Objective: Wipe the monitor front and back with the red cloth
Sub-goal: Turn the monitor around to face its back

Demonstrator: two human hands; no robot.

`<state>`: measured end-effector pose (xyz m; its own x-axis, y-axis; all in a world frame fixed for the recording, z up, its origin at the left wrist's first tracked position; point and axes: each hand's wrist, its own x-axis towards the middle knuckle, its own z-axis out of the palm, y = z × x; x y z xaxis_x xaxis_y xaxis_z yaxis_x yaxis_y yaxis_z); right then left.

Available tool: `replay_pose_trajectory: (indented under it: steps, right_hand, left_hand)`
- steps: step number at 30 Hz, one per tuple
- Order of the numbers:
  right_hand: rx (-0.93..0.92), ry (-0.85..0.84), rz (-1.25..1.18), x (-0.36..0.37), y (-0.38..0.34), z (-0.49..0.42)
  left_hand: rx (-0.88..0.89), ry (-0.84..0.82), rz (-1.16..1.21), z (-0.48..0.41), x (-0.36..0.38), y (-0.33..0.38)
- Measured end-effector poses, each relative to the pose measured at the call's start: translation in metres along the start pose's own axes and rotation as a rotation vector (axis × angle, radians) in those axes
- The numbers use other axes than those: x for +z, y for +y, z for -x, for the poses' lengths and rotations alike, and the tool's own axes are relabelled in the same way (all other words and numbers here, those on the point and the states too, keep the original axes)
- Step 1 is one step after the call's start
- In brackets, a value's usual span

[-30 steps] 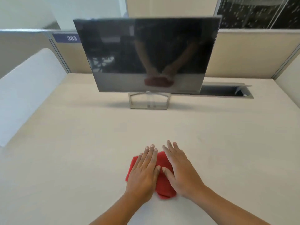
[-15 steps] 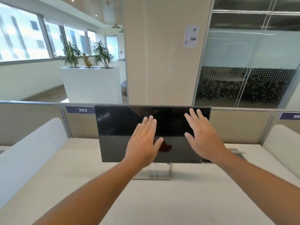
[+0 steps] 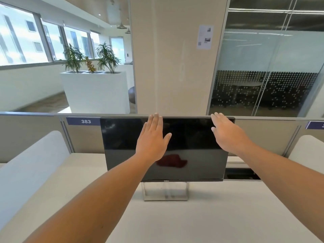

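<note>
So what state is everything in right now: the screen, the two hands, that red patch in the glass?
monitor: upright on its stand, screen dark, facing the person.
left hand: open, fingers straight, empty, raised before the screen; contact unclear.
right hand: open, fingers straight, empty, near the screen's top right edge.
red reflection: low on the screen; its source is out of frame.
desk hatch: open, dark inside.

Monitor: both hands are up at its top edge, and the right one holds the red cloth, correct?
No: the head view shows the right hand open and empty. Both it and the left hand are up at the top edge of the monitor.
</note>
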<state>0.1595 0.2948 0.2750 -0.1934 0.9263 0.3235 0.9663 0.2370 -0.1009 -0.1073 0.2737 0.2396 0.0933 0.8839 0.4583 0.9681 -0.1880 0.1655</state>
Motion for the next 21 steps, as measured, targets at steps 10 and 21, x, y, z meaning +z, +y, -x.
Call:
replay_pose_trajectory:
  steps: [10,21]
  right_hand:
    - [-0.055,0.057,0.072,-0.019,0.004,-0.029]
    - [-0.131,-0.018,-0.055,-0.058,-0.001,0.019]
  left_hand:
    - [-0.054,0.018,0.064,0.0,0.008,0.003]
    - [-0.509,-0.05,0.565,-0.015,-0.018,0.045]
